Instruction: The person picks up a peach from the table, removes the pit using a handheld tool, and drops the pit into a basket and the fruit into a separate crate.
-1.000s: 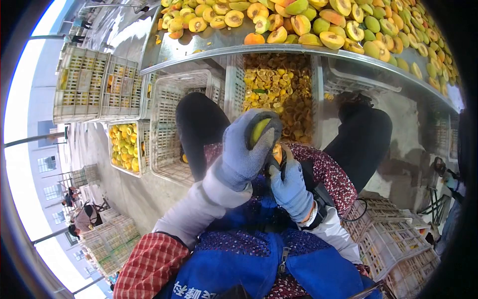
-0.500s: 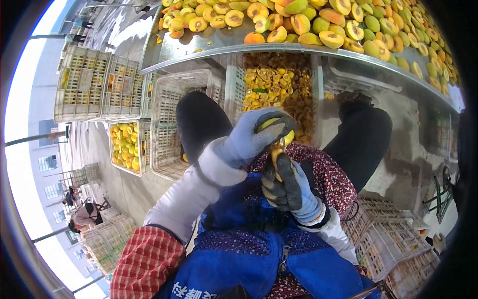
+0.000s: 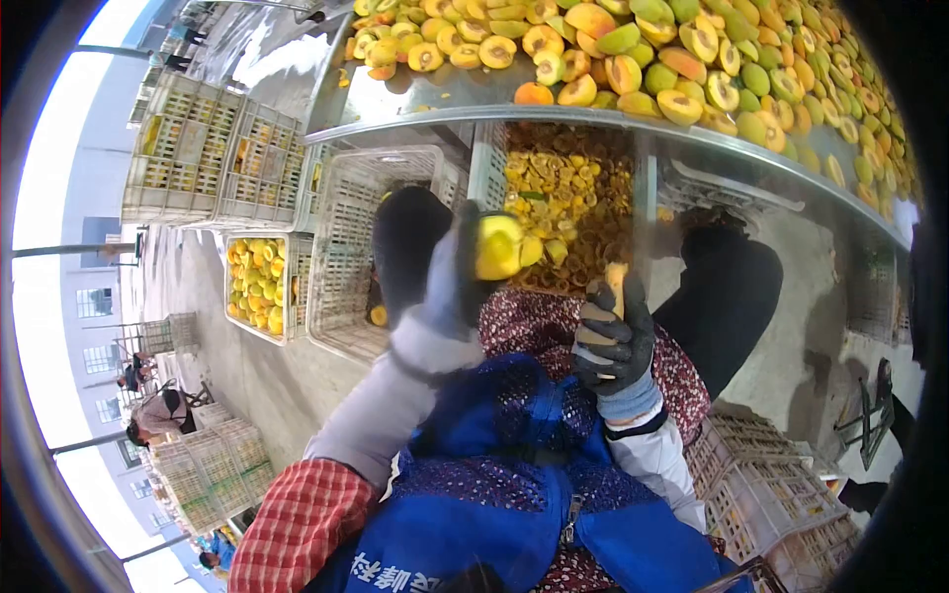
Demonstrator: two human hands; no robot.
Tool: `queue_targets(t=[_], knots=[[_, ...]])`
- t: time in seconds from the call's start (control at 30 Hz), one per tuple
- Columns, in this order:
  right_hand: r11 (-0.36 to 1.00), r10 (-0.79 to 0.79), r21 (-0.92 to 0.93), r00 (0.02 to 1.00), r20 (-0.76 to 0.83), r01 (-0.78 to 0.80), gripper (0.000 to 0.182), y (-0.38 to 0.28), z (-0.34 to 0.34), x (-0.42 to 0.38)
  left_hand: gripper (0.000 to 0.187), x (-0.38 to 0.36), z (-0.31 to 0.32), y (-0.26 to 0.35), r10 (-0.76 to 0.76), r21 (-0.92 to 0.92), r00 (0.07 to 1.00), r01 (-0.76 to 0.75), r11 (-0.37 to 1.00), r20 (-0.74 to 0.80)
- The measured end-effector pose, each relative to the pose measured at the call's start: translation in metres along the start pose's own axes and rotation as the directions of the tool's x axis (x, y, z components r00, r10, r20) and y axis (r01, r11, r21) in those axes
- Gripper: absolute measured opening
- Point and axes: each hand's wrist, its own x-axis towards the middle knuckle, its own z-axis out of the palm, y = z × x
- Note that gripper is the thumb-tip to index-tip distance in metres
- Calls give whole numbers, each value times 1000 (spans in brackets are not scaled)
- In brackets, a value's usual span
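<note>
My left hand (image 3: 457, 262), in a grey-blue glove with dark coating and smeared by motion, is closed around a yellow-green peach half (image 3: 498, 247). The half's hollowed cut face points toward the crate on the right. My right hand (image 3: 611, 341), in a similar glove, is wrapped round a tool with a tan wooden handle (image 3: 616, 282) that sticks up past the fingers; its metal end does not show clearly. Under both hands, between my knees, stands a crate (image 3: 484, 183) of peach scraps and yellow pieces (image 3: 554, 183).
A metal table (image 3: 415, 97) heaped with halved peaches (image 3: 682, 104) runs across the front. To the left are a white crate (image 3: 326, 237) beside my knee, a crate of peaches (image 3: 259, 287) and stacked crates (image 3: 183, 148). More crates (image 3: 771, 484) stand at my right. People sit farther left.
My hands have moved apart: the left swings left with the peach half, the right draws right and down with the tool. The camera view has shifted slightly.
</note>
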Motion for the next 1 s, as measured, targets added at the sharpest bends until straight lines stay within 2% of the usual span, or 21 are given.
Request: queue_targets(t=[0.03,0.07,0.1,0.13,0.17,0.2,0.23,0.3,0.33,0.37,0.43,0.47,0.5,0.57,0.6,0.67,0.7,0.77,0.8,0.93,1.0], knots=[[1000,8,-2,1000,10,-8,43,-2,-3,-1,38,-6,-14,22,315,660,946,-284,696,75],[994,8,-111,996,-94,-19,44,-3,-5,-2,32,-1,-33,17,106,-23,986,-110,994,-131],[976,-7,-217,981,-196,-36,45,-2,-7,-3,29,4,-68,4,178,29,967,-176,984,-181],[963,-15,-264,963,-269,-59,44,0,-11,-4,29,5,-103,-6,485,572,861,-323,753,-152],[960,-14,-273,968,-251,-58,44,3,-9,-4,29,7,-112,32,346,527,925,-219,821,-155],[917,-73,-389,923,-378,-87,43,6,-4,-2,29,12,-137,43,367,909,923,-48,414,-118],[861,-154,-492,858,-490,-127,42,7,0,0,30,17,-151,52,320,988,943,127,-87,-93],[823,-201,-548,828,-524,-147,42,6,6,5,27,34,-151,57,322,971,925,230,-59,-199],[790,-241,-585,782,-575,-186,41,4,7,9,27,47,-145,51,336,982,925,142,128,-177],[790,-243,-585,782,-574,-184,41,3,5,12,28,60,-108,58,347,950,924,53,308,-164],[755,-310,-624,732,-607,-199,41,-3,-1,18,31,101,-53,55,304,930,952,-131,343,22],[717,-359,-666,709,-607,-207,41,-3,2,21,36,128,-23,63,28,930,1000,-20,367,11],[720,-363,-663,703,-612,-205,41,-4,5,23,46,155,-2,51,76,951,989,-145,272,129],[723,-404,-662,657,-637,-198,40,-10,8,25,57,205,33,28,-48,984,984,-175,-36,173],[728,-406,-658,652,-640,-193,40,-14,7,25,57,225,39,18,-57,983,982,-180,-37,178],[717,-426,-688,715,-554,-106,39,-21,3,21,64,255,47,2,-264,985,958,-143,-96,113],[724,-431,-683,709,-558,-97,39,-23,4,21,64,261,46,0,-276,983,954,-152,-99,120],[745,-451,-663,677,-582,-73,39,-27,9,22,67,266,30,1,-293,979,935,-198,41,201],[652,-515,-752,673,-530,-94,38,-27,5,20,67,266,24,-1,-265,978,941,-201,63,210],[730,-504,-680,624,-597,-60,38,-26,4,21,67,259,22,0,-194,986,967,-169,-10,164],[730,-491,-679,637,-595,-71,37,-24,-3,18,71,258,29,6,-269,994,959,-100,-41,85]])
